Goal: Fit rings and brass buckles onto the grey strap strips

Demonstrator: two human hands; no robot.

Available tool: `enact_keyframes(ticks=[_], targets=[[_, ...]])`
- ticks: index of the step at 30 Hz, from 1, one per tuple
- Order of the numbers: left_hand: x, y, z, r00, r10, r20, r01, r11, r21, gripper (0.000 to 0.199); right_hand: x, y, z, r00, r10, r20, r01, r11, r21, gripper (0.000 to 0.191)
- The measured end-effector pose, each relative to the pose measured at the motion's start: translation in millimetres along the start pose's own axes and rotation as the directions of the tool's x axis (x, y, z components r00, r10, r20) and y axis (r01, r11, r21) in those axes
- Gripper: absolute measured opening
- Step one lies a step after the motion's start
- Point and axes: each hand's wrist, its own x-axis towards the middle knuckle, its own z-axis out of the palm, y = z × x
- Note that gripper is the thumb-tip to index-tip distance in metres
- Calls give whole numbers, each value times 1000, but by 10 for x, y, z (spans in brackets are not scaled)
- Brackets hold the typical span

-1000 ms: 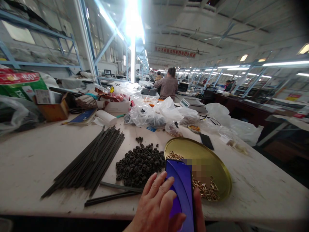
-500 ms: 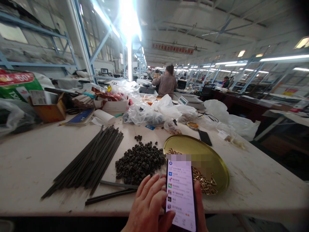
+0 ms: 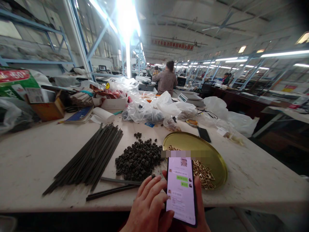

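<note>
A lit phone (image 3: 181, 190) showing a chat page is held upright near the table's front edge. My right hand (image 3: 201, 206) wraps round its right side, the palm hidden behind it. My left hand (image 3: 148, 204) is at the phone's left edge, fingers bent and slightly apart, a fingertip by the screen; whether it bears any of the phone's weight is unclear. Behind the hands lies a pile of small black loops (image 3: 138, 159). A gold oval tray (image 3: 190, 140) with metal rings (image 3: 204, 175) is partly hidden by the phone. Long black strips (image 3: 84, 159) lie to the left.
Clear plastic bags (image 3: 161, 106), a blue notebook (image 3: 78, 115), a paper roll (image 3: 103, 114) and an orange-brown box (image 3: 49, 108) stand along the back. A dark flat object (image 3: 204, 134) lies behind the tray. A person (image 3: 166, 80) is farther off, back turned.
The phone screen has gone from a list of entries to a chat page with green bubbles. The view has shifted slightly; both hands stay around the phone.
</note>
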Motion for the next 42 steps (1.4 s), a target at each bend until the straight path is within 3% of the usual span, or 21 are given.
enact_keyframes(ticks=[9,15,20,25,34,42], targets=[[-21,98,-64,1000,-17,-3,16,989,-148,18,-16,-64,-13,997,-22,80,20,999,27,69],[-58,145,-55,1000,18,-15,-21,986,-163,13,-74,-53,30,998,10,57,-14,998,64,71],[-76,197,43,996,88,-26,-90,986,-140,12,-79,-35,17,999,-27,-25,29,994,104,67],[-92,230,176,993,62,-101,-76,988,-136,13,-107,-33,25,1000,7,-19,-5,996,87,70],[-96,149,-55,998,59,-26,-62,987,-146,5,-91,-43,8,1000,-19,14,19,998,55,69],[-131,182,-40,1000,2,-23,-6,983,-186,13,-139,-44,58,1000,24,18,-25,997,73,74]])
